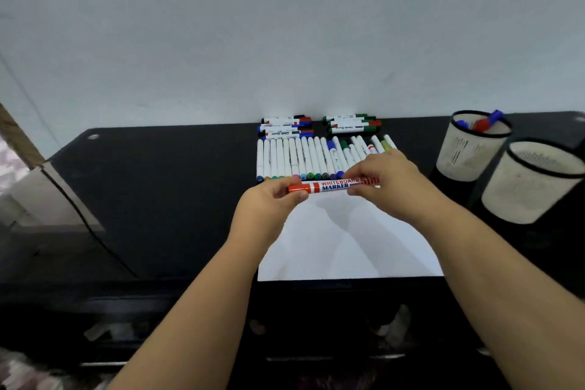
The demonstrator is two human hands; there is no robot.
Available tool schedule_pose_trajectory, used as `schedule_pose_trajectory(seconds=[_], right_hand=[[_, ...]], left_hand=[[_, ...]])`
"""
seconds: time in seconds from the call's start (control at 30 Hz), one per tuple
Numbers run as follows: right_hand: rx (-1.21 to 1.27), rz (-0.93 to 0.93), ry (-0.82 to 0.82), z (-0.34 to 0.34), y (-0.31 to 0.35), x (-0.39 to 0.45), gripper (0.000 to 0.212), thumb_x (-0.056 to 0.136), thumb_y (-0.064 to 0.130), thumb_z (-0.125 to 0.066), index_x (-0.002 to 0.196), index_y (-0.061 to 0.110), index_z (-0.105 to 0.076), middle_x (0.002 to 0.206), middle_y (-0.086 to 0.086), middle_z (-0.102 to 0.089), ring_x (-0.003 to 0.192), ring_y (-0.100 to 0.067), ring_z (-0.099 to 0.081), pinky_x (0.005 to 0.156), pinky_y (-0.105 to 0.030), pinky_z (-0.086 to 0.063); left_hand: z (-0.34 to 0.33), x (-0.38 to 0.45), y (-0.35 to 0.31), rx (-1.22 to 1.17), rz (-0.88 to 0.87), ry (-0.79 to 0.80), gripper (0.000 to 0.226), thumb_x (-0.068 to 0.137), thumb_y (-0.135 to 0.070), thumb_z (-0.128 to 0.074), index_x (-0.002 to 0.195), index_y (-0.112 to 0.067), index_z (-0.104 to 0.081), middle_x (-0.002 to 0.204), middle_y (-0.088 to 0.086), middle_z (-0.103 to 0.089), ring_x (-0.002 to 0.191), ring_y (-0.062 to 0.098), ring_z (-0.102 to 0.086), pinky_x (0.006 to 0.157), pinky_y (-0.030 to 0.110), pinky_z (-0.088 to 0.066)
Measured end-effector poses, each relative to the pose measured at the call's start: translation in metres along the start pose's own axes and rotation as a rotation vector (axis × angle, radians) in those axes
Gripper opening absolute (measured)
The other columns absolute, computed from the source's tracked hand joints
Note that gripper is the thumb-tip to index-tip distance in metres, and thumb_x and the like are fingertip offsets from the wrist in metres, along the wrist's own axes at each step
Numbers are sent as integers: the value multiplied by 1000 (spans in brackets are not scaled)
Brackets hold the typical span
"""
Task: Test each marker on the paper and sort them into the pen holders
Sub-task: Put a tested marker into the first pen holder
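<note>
- Both forearms are reaching forward from the bottom edge, over the white paper (348, 241) lying on the black desk (158, 187).
- Left hand (269, 199) is pinching the red cap end of a red whiteboard marker (332, 185), held level above the paper's far edge.
- Right hand (384, 182) is curling its fingers round the marker's other end.
- Behind, a row of white markers (297, 158) is lying; two mesh pen holders (473, 144) are standing at right.

Place: a desk corner in a home or small office; which one cannot be told.
Surface: black desk (152, 187) against a plain white wall (285, 25).
Stationery: rows of markers (297, 158), white paper sheet (348, 241), two mesh pen holders (471, 146).
Side: a cable (95, 231) runs off the left edge.
</note>
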State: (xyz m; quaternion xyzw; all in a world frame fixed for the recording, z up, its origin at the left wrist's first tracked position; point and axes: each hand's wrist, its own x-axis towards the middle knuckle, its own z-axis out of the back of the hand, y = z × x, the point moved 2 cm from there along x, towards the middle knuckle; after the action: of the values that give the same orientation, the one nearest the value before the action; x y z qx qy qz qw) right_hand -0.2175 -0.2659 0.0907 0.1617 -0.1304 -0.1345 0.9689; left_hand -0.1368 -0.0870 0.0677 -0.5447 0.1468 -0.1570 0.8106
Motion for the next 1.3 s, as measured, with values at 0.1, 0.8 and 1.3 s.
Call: schedule_pose_trajectory(seconds=[0.1,0.8,1.3], right_hand=[[-167,48,-39,10,-5,-5,31,95,30,-53,126,29,-58,115,7,-57,108,-17,-35,84,-22,-23],[358,-423,-559,83,-135,15,12,96,14,-47,101,24,-52,96,4,-54,81,-10,-55,63,-14,-38],[-120,-584,-218,85,-170,54,28,98,37,-41,106,14,-54,72,6,-34,105,-26,-48,90,-42,-45]], left_hand=[[-11,2,-20,27,-51,18,30,86,-30,-66,115,-29,-63,88,-17,-58,77,7,-56,59,18,-47],[-148,135,-30,525,-225,277,55,95,-39,-50,144,-20,-36,150,2,-34,135,20,-35,107,32,-29],[-166,159,4,888,-362,228,62,98,-48,-29,151,-20,-12,158,-7,-3,145,14,-4,115,30,-6]])
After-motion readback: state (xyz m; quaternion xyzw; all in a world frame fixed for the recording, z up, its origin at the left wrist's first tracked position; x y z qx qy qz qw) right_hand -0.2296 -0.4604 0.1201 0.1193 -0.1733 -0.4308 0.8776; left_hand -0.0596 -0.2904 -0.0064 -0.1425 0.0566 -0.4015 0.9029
